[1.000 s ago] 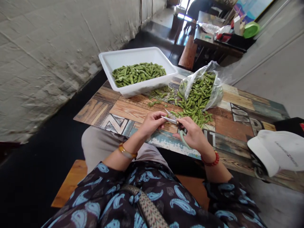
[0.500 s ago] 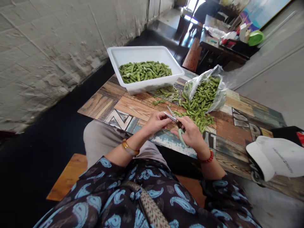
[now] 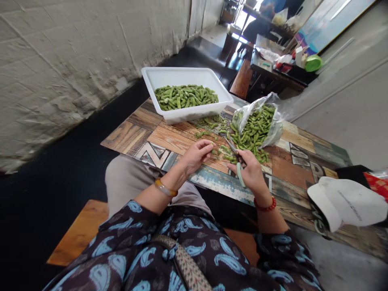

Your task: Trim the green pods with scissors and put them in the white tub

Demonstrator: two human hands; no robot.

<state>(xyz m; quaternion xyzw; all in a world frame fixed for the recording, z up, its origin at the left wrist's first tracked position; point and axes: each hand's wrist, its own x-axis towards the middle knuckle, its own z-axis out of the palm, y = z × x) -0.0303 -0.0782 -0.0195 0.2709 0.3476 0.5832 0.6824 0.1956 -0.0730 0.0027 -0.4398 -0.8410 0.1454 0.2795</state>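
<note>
My left hand (image 3: 197, 156) is pinched closed over the front of the table, with a small green bit, seemingly a pod, mostly hidden at its fingertips. My right hand (image 3: 250, 169) grips scissors (image 3: 241, 173) by their pale green handles; the blades point up and to the left, somewhat apart. Beyond the hands, green pods (image 3: 253, 127) spill from a clear plastic bag (image 3: 274, 135) onto the wood. A white tub (image 3: 189, 114) behind my left hand holds many more green pods (image 3: 186, 97). Small trimmings (image 3: 214, 121) lie between tub and bag.
The patchwork wooden table (image 3: 130, 131) runs from left to right. A white cap (image 3: 348, 202) lies at its right end, near a red item (image 3: 376, 184). A rough wall (image 3: 75, 52) stands at left. Another cluttered table (image 3: 279, 70) and part of a person are farther back.
My hands have moved apart. The scissors have shifted right, away from my left fingertips, and their blades now point more upward. The camera view has shifted slightly.
</note>
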